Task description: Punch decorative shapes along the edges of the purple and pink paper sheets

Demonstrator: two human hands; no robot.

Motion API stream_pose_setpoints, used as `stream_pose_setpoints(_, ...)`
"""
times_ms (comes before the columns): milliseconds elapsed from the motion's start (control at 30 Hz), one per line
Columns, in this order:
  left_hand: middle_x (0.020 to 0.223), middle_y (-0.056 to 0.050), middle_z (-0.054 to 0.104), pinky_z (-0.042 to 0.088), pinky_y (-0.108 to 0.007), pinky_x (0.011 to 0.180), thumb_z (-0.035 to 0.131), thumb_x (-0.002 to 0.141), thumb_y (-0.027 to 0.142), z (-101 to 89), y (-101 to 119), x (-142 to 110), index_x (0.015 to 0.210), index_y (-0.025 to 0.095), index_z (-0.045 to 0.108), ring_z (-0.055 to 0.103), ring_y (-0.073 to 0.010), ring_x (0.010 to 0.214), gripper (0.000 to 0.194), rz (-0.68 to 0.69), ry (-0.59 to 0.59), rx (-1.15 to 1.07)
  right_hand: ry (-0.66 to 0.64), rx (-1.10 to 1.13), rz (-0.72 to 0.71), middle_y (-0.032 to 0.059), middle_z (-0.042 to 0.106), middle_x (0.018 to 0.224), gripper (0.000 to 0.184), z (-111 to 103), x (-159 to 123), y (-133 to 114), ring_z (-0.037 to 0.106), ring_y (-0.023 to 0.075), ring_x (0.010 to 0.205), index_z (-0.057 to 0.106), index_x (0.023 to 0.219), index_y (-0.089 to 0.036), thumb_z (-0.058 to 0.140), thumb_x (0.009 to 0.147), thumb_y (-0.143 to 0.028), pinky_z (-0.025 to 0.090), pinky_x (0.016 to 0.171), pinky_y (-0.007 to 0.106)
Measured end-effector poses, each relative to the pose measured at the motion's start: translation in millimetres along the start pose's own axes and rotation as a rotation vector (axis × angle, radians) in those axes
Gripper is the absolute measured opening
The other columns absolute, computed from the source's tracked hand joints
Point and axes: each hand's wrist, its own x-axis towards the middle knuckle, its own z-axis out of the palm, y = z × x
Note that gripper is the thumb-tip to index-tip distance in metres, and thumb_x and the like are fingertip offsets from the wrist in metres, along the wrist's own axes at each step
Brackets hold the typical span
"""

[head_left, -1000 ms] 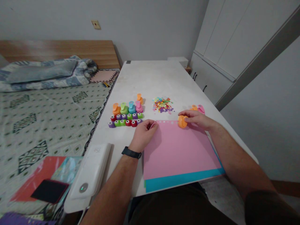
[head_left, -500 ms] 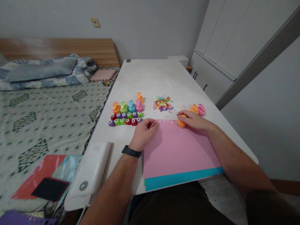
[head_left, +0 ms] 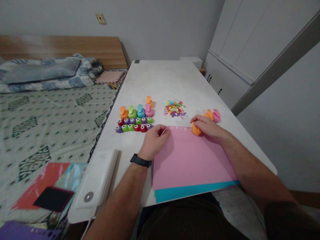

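Note:
A pink sheet of paper [head_left: 192, 156] lies on the table over a blue sheet [head_left: 195, 191], with a row of small punched holes along its far edge. My left hand [head_left: 156, 138] pinches the sheet's far left corner, which is lifted slightly. An orange craft punch [head_left: 196, 129] sits on the far edge, right of the holes, and my right hand [head_left: 207, 125] is closed around it. Beyond the paper is a heap of colourful paper cutouts [head_left: 173, 108]. An orange and a pink punch [head_left: 216, 115] stand just past my right hand.
Rows of small punches [head_left: 135, 127] and larger punches [head_left: 132, 112] stand left of the cutouts. A white laminator-like device [head_left: 96, 180] lies along the table's left edge. On the bed [head_left: 57, 123] at left are coloured sheets and a dark phone-like slab [head_left: 53, 199].
My right hand and the orange punch have shifted slightly right along the paper's far edge. My left hand keeps its pinch on the corner. The view has tilted a little.

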Motion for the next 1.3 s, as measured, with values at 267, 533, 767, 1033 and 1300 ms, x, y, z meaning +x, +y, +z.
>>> stream_pose_setpoints(267,0.075,0.0,0.061,0.04,-0.024,0.063,0.064,0.085,0.04,0.3,-3.1,-0.1,0.086,0.016,0.067,0.052,-0.0132,0.07,0.025,0.012,0.0,0.016,0.023,-0.093,-0.006,0.0049,0.068,0.086,0.023,0.2,0.4,-4.6,0.059,0.0193,0.076,0.068,0.094,-0.021,0.049,0.085,-0.031,0.042,0.062,0.03)
stream_pose_setpoints(533,0.074,0.0,0.06,0.039,-0.024,0.062,0.065,0.084,0.039,0.6,0.4,-0.5,0.084,0.016,0.067,0.051,-0.0131,0.069,0.023,0.009,0.01,0.023,0.039,-0.209,-0.056,0.0057,0.073,0.093,0.029,2.7,4.2,-6.4,0.062,0.0201,0.084,0.073,0.093,-0.019,0.05,0.091,-0.038,0.043,0.074,0.031)
stream_pose_setpoints(767,0.073,0.001,0.058,0.038,-0.024,0.062,0.064,0.086,0.039,0.6,-0.1,-1.1,0.084,0.016,0.066,0.05,-0.0125,0.069,0.023,0.006,0.009,0.048,0.064,-0.307,-0.067,0.0046,0.071,0.082,0.033,5.8,7.3,-8.0,0.06,0.0179,0.076,0.072,0.083,-0.018,0.046,0.093,-0.037,0.039,0.065,0.028)
stream_pose_setpoints(1033,0.074,0.0,0.06,0.04,-0.024,0.064,0.064,0.085,0.039,0.9,-0.5,-0.1,0.084,0.017,0.066,0.053,-0.0133,0.069,0.023,0.008,0.006,0.045,0.052,-0.306,-0.09,0.0033,0.07,0.079,0.031,5.1,6.4,-6.5,0.06,0.0172,0.074,0.071,0.081,-0.018,0.046,0.092,-0.034,0.038,0.063,0.027)
stream_pose_setpoints(1300,0.072,0.0,0.061,0.039,-0.024,0.062,0.065,0.083,0.041,-0.3,4.1,-0.6,0.082,0.017,0.067,0.052,-0.0142,0.067,0.024,-0.012,0.019,0.047,0.051,-0.275,-0.075,0.0037,0.073,0.083,0.031,2.6,5.3,-6.7,0.062,0.0186,0.079,0.073,0.083,-0.019,0.045,0.091,-0.031,0.04,0.068,0.028)
